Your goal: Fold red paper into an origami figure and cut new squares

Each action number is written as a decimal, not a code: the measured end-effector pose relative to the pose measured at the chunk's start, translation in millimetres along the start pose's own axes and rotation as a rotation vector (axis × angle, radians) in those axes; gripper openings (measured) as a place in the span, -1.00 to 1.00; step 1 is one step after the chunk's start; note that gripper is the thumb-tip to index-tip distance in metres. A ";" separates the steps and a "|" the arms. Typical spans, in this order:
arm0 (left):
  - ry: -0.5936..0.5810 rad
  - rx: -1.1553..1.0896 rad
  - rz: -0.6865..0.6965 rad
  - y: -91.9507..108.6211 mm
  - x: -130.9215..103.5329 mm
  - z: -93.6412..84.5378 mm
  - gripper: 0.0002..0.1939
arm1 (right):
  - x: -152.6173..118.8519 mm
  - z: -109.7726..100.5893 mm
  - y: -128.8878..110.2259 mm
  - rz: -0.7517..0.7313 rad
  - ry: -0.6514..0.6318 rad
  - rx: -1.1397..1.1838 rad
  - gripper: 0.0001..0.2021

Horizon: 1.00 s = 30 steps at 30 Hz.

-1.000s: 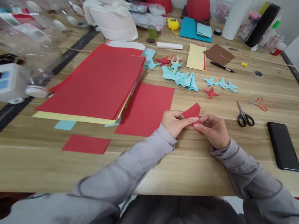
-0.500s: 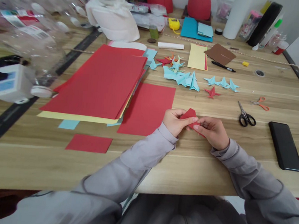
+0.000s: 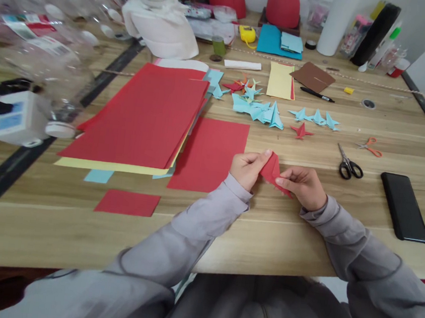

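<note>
Between both hands, just above the table, is a small folded piece of red paper [image 3: 271, 169]. My left hand [image 3: 247, 169] pinches its upper left edge between thumb and fingers. At its lower right corner my right hand [image 3: 304, 186] grips it, thumb on top. A finished red paper crane [image 3: 302, 131] lies beyond the hands. Farther back, blue paper cranes [image 3: 317, 117] stand in a row, and more blue folded cranes [image 3: 259, 111] are bunched to their left. To the left of my left hand a flat red sheet [image 3: 213, 154] rests on the table.
A stack of red sheets [image 3: 140, 121] and a red rectangle [image 3: 127, 203] lie left. Black scissors [image 3: 349, 163], orange scissors [image 3: 371, 147] and a phone [image 3: 405, 207] are right. Plastic bottles [image 3: 37, 49] crowd the far left. A pen [image 3: 317, 94] lies behind the cranes.
My left thumb has moved up and left, away from the right thumb, to the paper's top edge. More of the folded red paper now shows between the hands. The right hand has barely moved.
</note>
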<state>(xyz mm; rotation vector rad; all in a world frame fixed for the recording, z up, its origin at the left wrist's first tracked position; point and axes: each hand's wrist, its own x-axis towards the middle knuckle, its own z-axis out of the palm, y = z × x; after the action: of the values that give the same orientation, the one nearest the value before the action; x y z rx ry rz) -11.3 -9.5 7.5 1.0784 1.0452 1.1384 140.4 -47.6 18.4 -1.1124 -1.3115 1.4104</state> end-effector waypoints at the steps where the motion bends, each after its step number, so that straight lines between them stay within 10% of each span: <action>1: -0.037 -0.044 -0.042 0.7 -0.1 -0.2 -0.54 | 0.7 -1.0 0.2 -0.003 0.017 0.004 -0.67; 19: -0.014 -0.122 -0.096 -1.0 10.8 -6.7 -0.52 | 4.6 -4.2 2.3 0.109 0.165 0.182 -0.68; 24: 0.110 0.221 0.431 -2.8 5.5 -9.9 -0.71 | 5.9 -4.7 2.7 0.123 0.270 0.262 -0.64; 30: -0.098 0.844 1.182 -0.4 -12.4 -2.0 -0.73 | 5.5 -0.2 2.9 0.042 0.275 0.244 -0.60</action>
<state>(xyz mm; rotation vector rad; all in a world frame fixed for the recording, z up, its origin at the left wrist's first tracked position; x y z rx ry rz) -14.7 -21.6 7.7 2.6004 0.7678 1.5186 139.3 -42.3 15.2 -1.1266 -0.9014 1.3509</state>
